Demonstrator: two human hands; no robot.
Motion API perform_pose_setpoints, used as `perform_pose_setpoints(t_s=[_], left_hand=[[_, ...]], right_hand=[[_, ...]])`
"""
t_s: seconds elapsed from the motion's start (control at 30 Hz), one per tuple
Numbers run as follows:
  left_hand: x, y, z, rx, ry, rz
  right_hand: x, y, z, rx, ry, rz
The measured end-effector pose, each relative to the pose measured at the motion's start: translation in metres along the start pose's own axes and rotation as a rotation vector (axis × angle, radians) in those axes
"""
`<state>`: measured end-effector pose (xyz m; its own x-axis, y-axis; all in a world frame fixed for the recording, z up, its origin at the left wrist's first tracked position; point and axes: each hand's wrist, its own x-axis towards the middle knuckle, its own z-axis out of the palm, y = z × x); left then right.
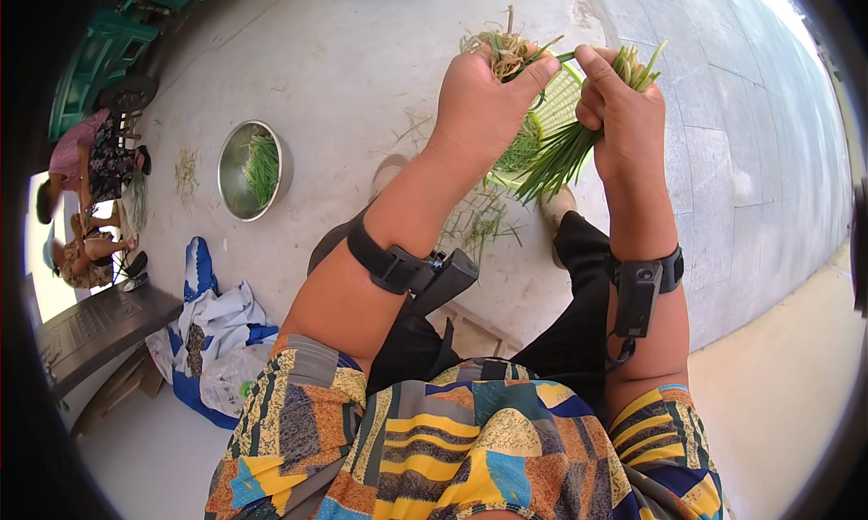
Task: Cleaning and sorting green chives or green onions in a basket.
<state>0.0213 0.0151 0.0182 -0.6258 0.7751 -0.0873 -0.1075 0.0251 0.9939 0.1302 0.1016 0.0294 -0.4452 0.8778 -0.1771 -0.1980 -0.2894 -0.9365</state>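
Note:
My left hand [481, 99] grips a tuft of pale, dry leaf scraps [505, 53] mixed with green strands. A bunch of green chives [557, 152] is held in my right hand [620, 106], its cut pale ends above the fist and its leaves hanging below. Between the thumbs and forefingers of both hands a thin green strand [566, 57] is stretched. Below and behind the hands stands a yellow-green plastic basket [564, 94] with more chives [521, 147] in it; my hands hide part of it.
Green trimmings [483, 223] lie on the concrete floor between my feet. To the left is a steel bowl [230, 181] holding chives [262, 169]. Beyond it, two people [81, 160] sit low. A blue and white sack [220, 316] lies by a dark bench [112, 323]. A green cart [95, 65] stands far left.

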Motion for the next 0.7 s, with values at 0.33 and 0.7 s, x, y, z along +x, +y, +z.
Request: perform_pose_setpoints(t_s=[0.33,0.7], left_hand=[[0.001,0.005,-0.003,-0.087,-0.041,-0.03],[0.003,0.005,-0.005,-0.141,-0.09,-0.08]], right_hand=[[-0.003,0.001,0.004,-0.062,-0.057,-0.011],[0.005,0.004,0.006,0.069,-0.005,-0.088]])
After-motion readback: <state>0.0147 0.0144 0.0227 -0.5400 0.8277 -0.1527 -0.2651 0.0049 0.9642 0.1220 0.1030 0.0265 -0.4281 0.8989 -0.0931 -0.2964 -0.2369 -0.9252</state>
